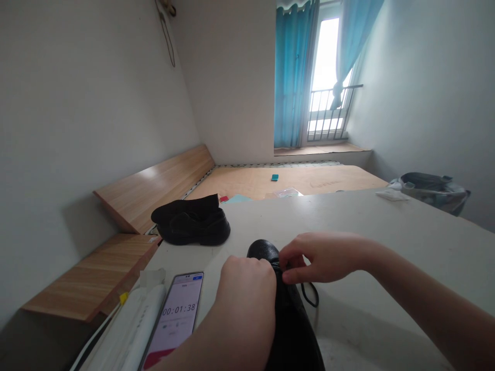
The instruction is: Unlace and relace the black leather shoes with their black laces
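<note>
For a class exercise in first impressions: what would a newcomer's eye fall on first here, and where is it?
Probably the left hand and right hand at a black shoe, low in the middle, with a loop of dark lace on its right side. Next, perhaps, the lit phone at lower left, showing 00:01:38. Beyond, at upper right, the bright window stands out between blue curtains.

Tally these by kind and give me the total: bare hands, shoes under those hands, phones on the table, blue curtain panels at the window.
Bare hands: 2 (left hand, right hand)
Black shoe under the hands: 1
Phone on the table: 1
Blue curtain panels at the window: 2
Total: 6
</note>
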### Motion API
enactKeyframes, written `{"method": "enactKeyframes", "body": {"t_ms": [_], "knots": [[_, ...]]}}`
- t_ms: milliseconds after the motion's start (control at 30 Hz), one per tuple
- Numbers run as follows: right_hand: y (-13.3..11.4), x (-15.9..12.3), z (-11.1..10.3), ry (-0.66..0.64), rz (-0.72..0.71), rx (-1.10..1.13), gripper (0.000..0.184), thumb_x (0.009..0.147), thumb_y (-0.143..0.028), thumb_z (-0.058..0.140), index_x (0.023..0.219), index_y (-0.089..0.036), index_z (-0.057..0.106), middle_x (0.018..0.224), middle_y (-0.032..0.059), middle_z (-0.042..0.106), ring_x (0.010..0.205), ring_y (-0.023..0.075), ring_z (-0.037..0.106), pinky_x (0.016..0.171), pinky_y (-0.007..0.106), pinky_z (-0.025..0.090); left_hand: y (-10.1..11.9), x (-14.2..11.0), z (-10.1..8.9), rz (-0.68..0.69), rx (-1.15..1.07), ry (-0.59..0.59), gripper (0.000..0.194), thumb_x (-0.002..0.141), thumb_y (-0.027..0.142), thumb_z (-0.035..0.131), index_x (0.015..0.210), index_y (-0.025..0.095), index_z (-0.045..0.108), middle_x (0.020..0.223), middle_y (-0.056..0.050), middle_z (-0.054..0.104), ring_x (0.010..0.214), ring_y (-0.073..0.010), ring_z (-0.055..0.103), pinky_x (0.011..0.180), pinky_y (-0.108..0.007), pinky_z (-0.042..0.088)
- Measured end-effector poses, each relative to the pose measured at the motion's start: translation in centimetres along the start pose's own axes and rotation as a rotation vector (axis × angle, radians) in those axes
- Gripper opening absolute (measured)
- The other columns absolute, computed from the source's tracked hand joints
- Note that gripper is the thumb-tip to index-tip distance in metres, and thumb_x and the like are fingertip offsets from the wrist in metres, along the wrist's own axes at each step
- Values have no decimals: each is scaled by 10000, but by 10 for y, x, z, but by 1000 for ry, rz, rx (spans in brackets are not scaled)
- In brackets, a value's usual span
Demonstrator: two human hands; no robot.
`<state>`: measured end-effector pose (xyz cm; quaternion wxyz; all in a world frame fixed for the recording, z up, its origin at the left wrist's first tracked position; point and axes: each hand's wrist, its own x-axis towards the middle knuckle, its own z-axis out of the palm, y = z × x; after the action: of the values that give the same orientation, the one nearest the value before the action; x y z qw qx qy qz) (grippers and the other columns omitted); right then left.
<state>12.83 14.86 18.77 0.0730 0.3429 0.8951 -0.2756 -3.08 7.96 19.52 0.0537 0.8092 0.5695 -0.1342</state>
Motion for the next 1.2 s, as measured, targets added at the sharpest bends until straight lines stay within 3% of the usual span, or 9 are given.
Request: {"method": "enactKeyframes", "body": {"t_ms": [100, 333, 467, 533, 600, 800, 967, 1067, 1200], "knots": [[-5, -5, -1, 3, -1, -34, 328, 861, -446, 550, 976, -174, 692, 834, 51, 709, 688, 172, 614, 595, 272, 421, 2, 0, 1, 13, -3, 3, 270, 800, 18, 471, 881, 110, 711, 853, -170, 736, 768, -339, 711, 624, -382, 524], [3, -5, -3, -98, -47, 50, 274, 749, -133, 597, 1014, -154, 665, 915, 52, 725, 803, 178, 661, 682, 267, 478, 2, 0, 1, 34, -15, 21, 249, 836, 59, 465, 824, 122, 705, 818, -167, 731, 717, -330, 698, 584, -368, 484], [6, 0, -1, -112, -36, 167, 194, 851, -240, 535, 968, -135, 650, 871, 68, 733, 769, 169, 659, 664, 263, 478, -1, 1, 2, 39, -21, 26, 198, 799, 52, 516, 756, 134, 690, 745, -146, 711, 668, -319, 688, 553, -350, 472], [4, 1, 1, -105, -4, 182, 267, 893, -362, 500, 897, -138, 646, 793, 62, 727, 706, 165, 642, 612, 256, 458, -1, 2, 2, 46, -20, 31, 187, 784, 49, 534, 720, 142, 683, 701, -129, 693, 649, -313, 683, 552, -346, 476], [-1, 1, 4, -53, 30, 129, 299, 877, -414, 513, 859, -149, 650, 757, 51, 717, 670, 164, 627, 572, 251, 429, -1, 4, 2, 53, -19, 32, 183, 770, 44, 548, 690, 146, 677, 664, -115, 676, 628, -310, 678, 545, -345, 479], [-18, -4, 10, 130, 88, -69, 158, 753, -299, 554, 773, -177, 652, 728, 28, 688, 607, 152, 570, 499, 250, 330, 3, 7, 9, 9, -4, 65, 229, 728, -23, 519, 691, 136, 680, 645, -109, 654, 615, -305, 677, 505, -327, 460], [-30, -4, 20, 226, 143, -183, 169, 742, -283, 509, 634, -183, 592, 611, 27, 639, 547, 146, 524, 475, 261, 257, 7, 5, 16, -20, 8, 109, 267, 750, -46, 486, 711, 140, 673, 663, -104, 649, 635, -281, 675, 525, -307, 445], [-38, -1, 32, 336, 195, -298, 218, 771, -289, 486, 628, -179, 608, 613, 60, 655, 559, 175, 560, 498, 291, 230, 7, 6, 19, -16, 11, 118, 247, 793, -16, 479, 815, 128, 679, 745, -130, 674, 675, -289, 680, 550, -319, 460], [-46, 1, 45, 418, 172, -423, 283, 835, -282, 436, 641, -180, 615, 634, 77, 688, 559, 205, 606, 582, 339, 278, 5, 8, 19, -1, 13, 101, 252, 811, 7, 487, 984, 80, 655, 860, -172, 693, 738, -311, 690, 590, -345, 493]]}}
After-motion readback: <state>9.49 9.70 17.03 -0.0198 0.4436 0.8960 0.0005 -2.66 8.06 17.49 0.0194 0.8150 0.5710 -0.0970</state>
